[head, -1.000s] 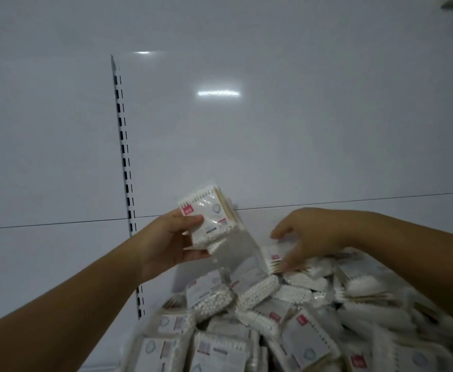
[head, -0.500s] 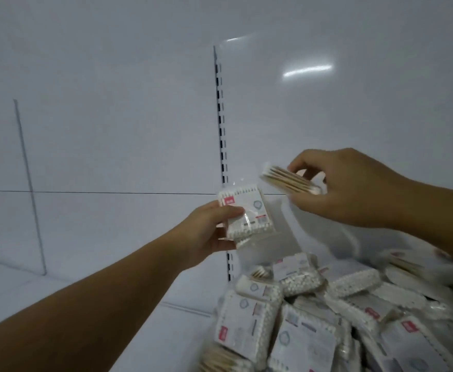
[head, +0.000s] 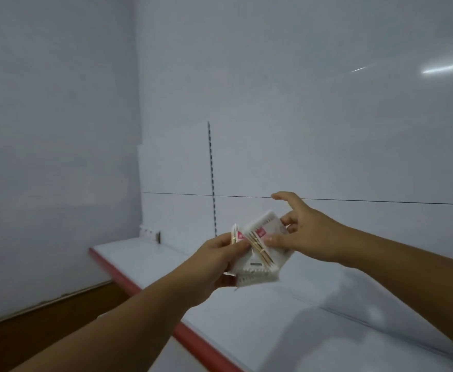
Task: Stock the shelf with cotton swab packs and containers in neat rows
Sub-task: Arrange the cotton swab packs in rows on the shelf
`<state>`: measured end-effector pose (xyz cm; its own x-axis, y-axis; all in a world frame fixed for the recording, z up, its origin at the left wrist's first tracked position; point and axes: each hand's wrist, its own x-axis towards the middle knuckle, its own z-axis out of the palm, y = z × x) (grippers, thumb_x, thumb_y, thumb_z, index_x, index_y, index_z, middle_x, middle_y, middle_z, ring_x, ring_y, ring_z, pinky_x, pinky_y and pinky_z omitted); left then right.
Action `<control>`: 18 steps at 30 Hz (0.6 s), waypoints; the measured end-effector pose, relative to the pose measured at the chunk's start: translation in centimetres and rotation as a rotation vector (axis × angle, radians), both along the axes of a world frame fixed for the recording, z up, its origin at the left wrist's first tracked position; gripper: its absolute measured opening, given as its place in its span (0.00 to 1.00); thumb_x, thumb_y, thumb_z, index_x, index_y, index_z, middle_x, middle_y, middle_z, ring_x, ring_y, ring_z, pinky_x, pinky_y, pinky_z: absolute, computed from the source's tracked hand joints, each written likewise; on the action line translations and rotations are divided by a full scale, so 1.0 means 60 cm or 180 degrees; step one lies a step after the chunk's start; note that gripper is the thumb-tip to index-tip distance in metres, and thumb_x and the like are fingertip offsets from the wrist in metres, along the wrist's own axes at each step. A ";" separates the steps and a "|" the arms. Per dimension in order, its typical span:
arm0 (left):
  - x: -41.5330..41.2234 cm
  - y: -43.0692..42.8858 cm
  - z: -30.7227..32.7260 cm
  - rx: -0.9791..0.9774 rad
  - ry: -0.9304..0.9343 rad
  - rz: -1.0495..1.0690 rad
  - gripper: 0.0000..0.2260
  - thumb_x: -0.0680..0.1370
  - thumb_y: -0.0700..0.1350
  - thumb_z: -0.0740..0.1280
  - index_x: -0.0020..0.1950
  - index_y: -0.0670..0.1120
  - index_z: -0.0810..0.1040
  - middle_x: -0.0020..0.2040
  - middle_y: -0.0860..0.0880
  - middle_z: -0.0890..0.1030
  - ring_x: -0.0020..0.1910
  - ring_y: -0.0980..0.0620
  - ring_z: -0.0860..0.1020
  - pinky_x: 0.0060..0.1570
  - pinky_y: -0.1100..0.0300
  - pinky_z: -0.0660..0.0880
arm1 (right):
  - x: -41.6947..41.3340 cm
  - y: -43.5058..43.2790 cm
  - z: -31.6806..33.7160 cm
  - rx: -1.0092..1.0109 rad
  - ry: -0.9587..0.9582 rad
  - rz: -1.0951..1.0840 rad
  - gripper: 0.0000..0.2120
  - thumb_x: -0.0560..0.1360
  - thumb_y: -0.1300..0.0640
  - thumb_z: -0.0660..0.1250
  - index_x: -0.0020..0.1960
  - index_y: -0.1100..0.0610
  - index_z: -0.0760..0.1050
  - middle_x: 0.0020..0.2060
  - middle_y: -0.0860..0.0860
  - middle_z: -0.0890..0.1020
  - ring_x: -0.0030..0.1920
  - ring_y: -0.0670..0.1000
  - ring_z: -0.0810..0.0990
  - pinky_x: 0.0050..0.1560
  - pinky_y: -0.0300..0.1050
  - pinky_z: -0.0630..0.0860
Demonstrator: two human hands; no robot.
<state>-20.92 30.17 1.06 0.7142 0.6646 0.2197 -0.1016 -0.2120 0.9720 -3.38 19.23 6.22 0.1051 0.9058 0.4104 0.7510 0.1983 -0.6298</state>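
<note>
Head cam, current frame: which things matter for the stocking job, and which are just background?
Job:
- cotton swab packs, gripped by left hand and right hand
- white shelf below them

Background:
- slotted upright on the back panel
- bracket at the shelf's far left end
- wooden floor, lower left

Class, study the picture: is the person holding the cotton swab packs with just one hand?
No: the left hand and the right hand both grip the cotton swab packs.
</note>
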 end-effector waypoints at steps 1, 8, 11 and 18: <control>-0.031 0.024 -0.005 -0.0022 -0.0003 0.0078 0.08 0.79 0.48 0.65 0.52 0.51 0.83 0.54 0.45 0.84 0.53 0.47 0.83 0.47 0.53 0.79 | -0.027 0.032 -0.007 0.0021 0.0120 0.0020 0.34 0.67 0.47 0.76 0.63 0.36 0.58 0.47 0.48 0.81 0.44 0.45 0.83 0.49 0.45 0.80; -0.182 0.190 -0.052 -0.0427 0.0002 0.0545 0.10 0.79 0.44 0.65 0.59 0.45 0.78 0.54 0.43 0.84 0.54 0.42 0.82 0.55 0.44 0.78 | -0.146 0.230 -0.053 -0.0136 0.1515 0.0101 0.25 0.65 0.60 0.79 0.53 0.50 0.66 0.51 0.55 0.79 0.42 0.51 0.84 0.33 0.41 0.79; -0.233 0.280 -0.089 -0.0675 -0.0041 0.0700 0.10 0.79 0.44 0.64 0.58 0.44 0.78 0.52 0.42 0.84 0.50 0.43 0.83 0.47 0.48 0.81 | -0.170 0.321 -0.085 -0.0085 0.1783 0.0105 0.28 0.67 0.60 0.77 0.59 0.48 0.65 0.50 0.53 0.78 0.42 0.49 0.82 0.36 0.42 0.79; -0.363 0.514 -0.154 -0.1001 0.0127 0.1103 0.21 0.69 0.45 0.68 0.61 0.43 0.76 0.53 0.41 0.84 0.49 0.42 0.84 0.39 0.52 0.80 | -0.213 0.589 -0.151 -0.0184 0.2564 0.0105 0.07 0.75 0.54 0.68 0.52 0.50 0.72 0.42 0.51 0.82 0.36 0.49 0.81 0.28 0.38 0.73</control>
<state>-42.73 61.02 -8.19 0.4422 0.8953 -0.0538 -0.0380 0.0786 0.9962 -16.14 54.60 -2.84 0.3215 0.9311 0.1723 0.0564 0.1628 -0.9850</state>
